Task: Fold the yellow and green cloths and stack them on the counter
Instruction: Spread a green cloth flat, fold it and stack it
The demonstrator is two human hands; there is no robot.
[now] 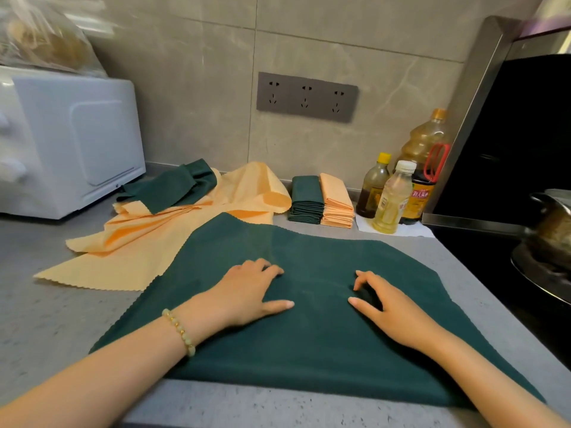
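A large dark green cloth (309,341) lies spread flat on the grey counter (46,319) in front of me. My left hand (247,291) rests palm down on its middle with the fingers spread. My right hand (386,304) lies flat on the same cloth a little to the right. Behind and to the left sits a loose heap of yellow cloths (173,233) with another green cloth (173,186) crumpled on top. At the back stand two neat stacks: folded green cloths (306,200) and, touching them on the right, folded yellow cloths (336,202).
A white microwave (61,140) stands at the back left with a plastic bag (46,35) on top. Several oil and sauce bottles (401,186) crowd the back right corner. A stove with a pot (550,236) borders the counter on the right.
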